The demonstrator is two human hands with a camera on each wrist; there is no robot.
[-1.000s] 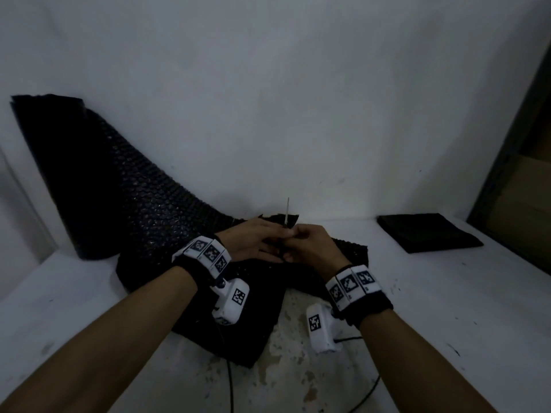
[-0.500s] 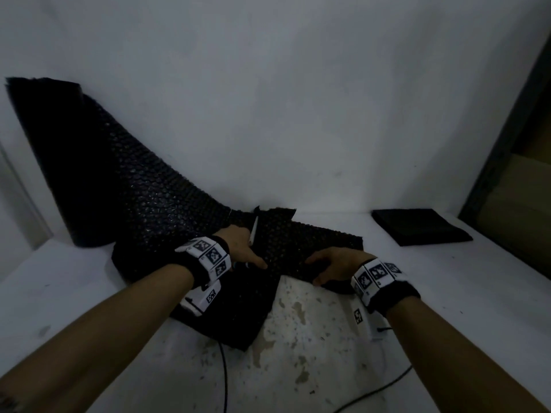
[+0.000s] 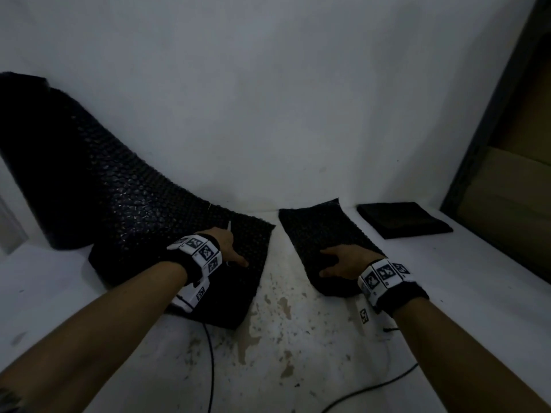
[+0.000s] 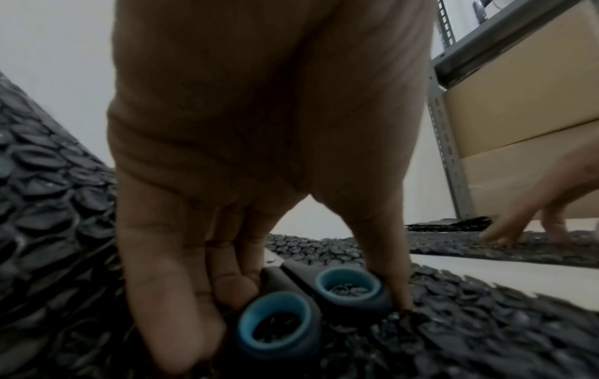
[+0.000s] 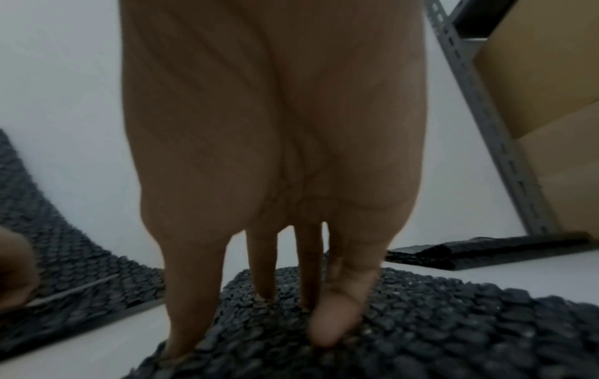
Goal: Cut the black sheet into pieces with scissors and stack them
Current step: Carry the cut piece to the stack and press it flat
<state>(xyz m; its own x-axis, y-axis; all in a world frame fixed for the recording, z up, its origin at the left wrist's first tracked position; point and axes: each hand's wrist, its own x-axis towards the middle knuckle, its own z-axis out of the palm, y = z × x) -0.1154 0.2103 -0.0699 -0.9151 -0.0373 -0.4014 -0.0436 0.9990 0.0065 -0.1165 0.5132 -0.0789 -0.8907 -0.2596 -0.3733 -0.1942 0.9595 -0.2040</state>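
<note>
A black bubble sheet [image 3: 125, 204] unrolls from a roll at the far left onto the white table. My left hand [image 3: 235, 254] rests on the sheet's cut end and grips the grey scissors [image 4: 311, 302] by their blue-lined handles, fingers on one side and thumb on the other. The blade tip [image 3: 229, 226] pokes out beyond the hand. A separate cut piece [image 3: 322, 231] lies to the right, a gap of bare table away. My right hand [image 3: 337, 260] presses on its near end with straight fingers [image 5: 262, 269]. A stack of black pieces [image 3: 402, 219] sits at the far right.
The white table [image 3: 283, 338] is stained between my arms, and black cables [image 3: 210, 362] run over its near part. A white wall stands close behind. A metal shelf with cardboard boxes [image 3: 507, 189] borders the right side.
The cut piece has come apart from the main sheet and my right hand has slid it to the right. My left hand has laid the scissors down flat on the sheet.
</note>
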